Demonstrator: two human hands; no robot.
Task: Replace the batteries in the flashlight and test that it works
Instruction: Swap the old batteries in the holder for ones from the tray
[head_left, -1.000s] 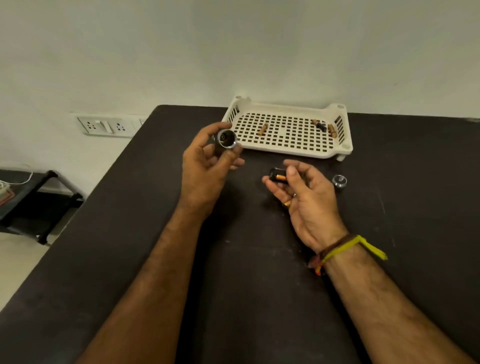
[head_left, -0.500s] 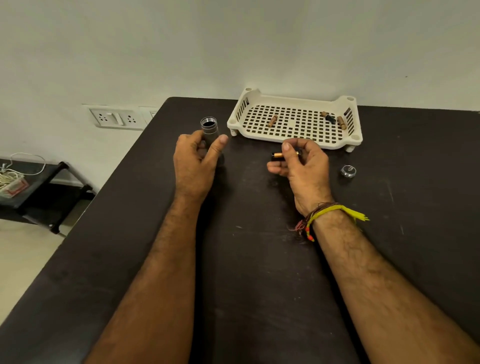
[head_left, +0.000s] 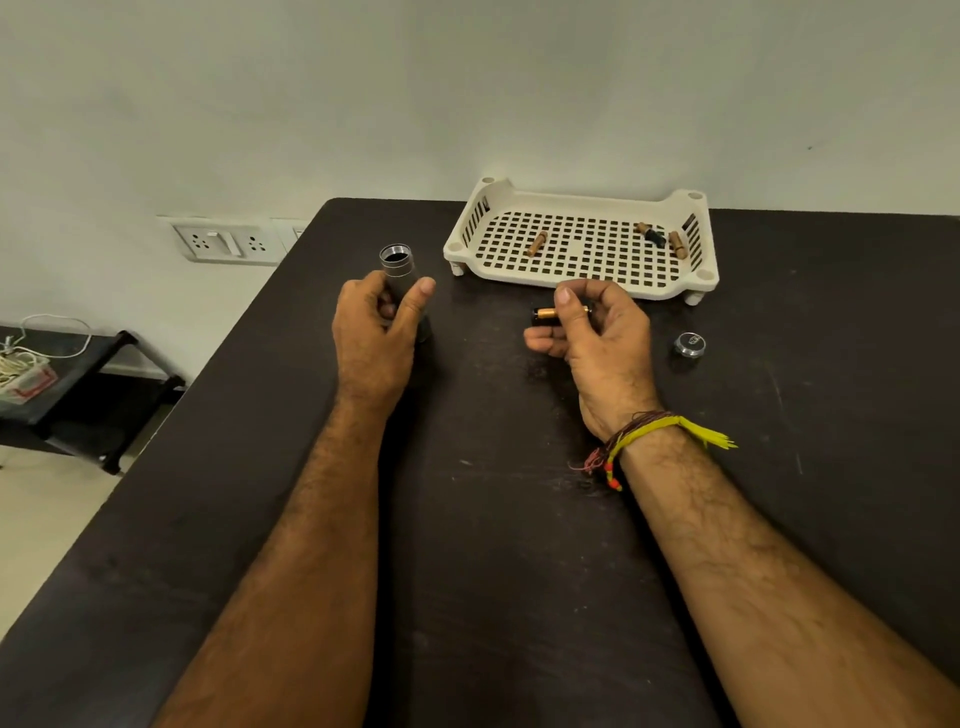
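My left hand (head_left: 375, 332) grips the dark flashlight body (head_left: 399, 268), which stands upright on the black table (head_left: 493, 519) with its open threaded end up. My right hand (head_left: 597, 338) pinches a black and copper battery (head_left: 548, 313) level, a little above the table and right of the flashlight. The silver tail cap (head_left: 690, 345) lies on the table to the right of my right hand.
A cream perforated tray (head_left: 582, 280) stands at the table's back edge. It holds a few batteries: one at the left (head_left: 537, 243) and others at the right (head_left: 662, 240). A wall socket (head_left: 226, 241) and a low dark stand (head_left: 78, 384) lie left of the table.
My left hand turned the flashlight from tilted toward me to upright and set it on the table. My right hand turned palm-down and raised the battery into a fingertip pinch.
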